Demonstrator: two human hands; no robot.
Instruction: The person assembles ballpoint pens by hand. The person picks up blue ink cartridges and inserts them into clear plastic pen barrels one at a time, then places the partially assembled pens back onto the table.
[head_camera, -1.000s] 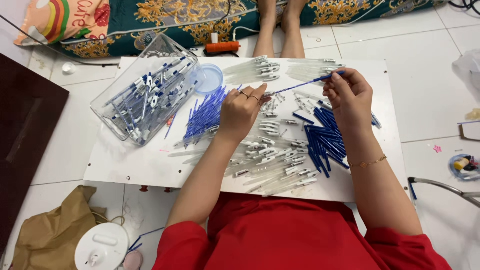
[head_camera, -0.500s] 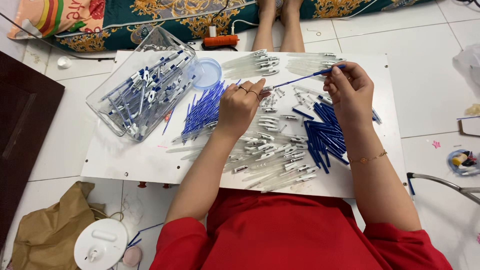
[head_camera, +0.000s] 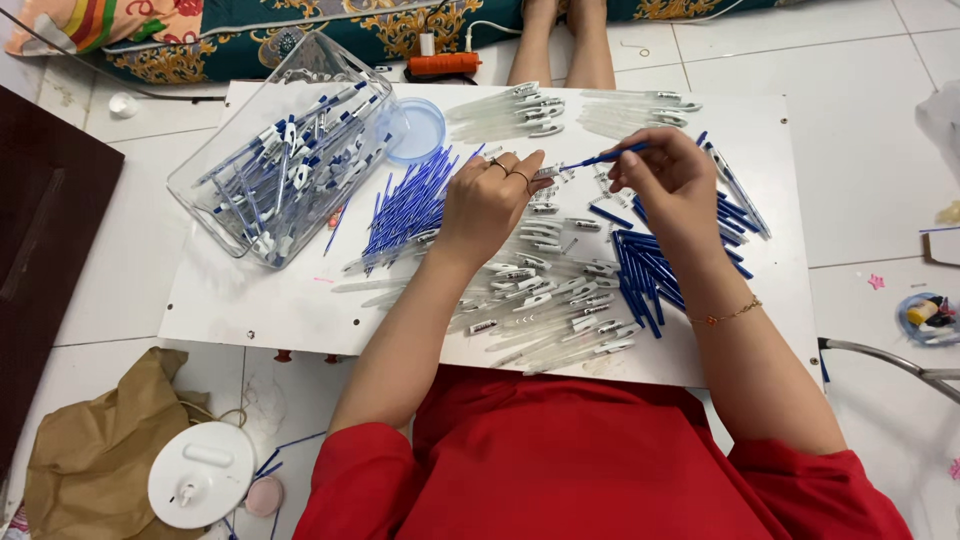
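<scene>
Head view, looking straight down: the right hand (head_camera: 672, 180) pinches a thin blue ink refill (head_camera: 600, 159) between thumb and fingertips. The fingers are closed tight on its right end. The refill's long axis runs almost level across the white board worktop (head_camera: 250, 300), tilted slightly down to the left, with its free tip aimed at the left hand (head_camera: 495, 200).

The left hand sits just beside that tip, knuckles up, fingers curled down over a small clear pen barrel (head_camera: 548, 172) that peeks out at the fingertips. The grip looks closed, though the palm hides just how the barrel is held. So the two pieces are nearly end to end, refill to the right, barrel to the left, a small gap between them. The right hand is the one carrying the refill.

Around them: a fan of loose blue refills (head_camera: 410, 205) lies left of the left hand, a heap of clear barrels with white clips (head_camera: 540, 290) sits under both wrists, and a bundle of dark blue pen parts (head_camera: 650, 275) lies under the right forearm. Further left, a clear plastic box of finished pens (head_camera: 285, 165) stands tilted on the worktop, with a round pale-blue lid (head_camera: 418, 130) touching its right corner.
</scene>
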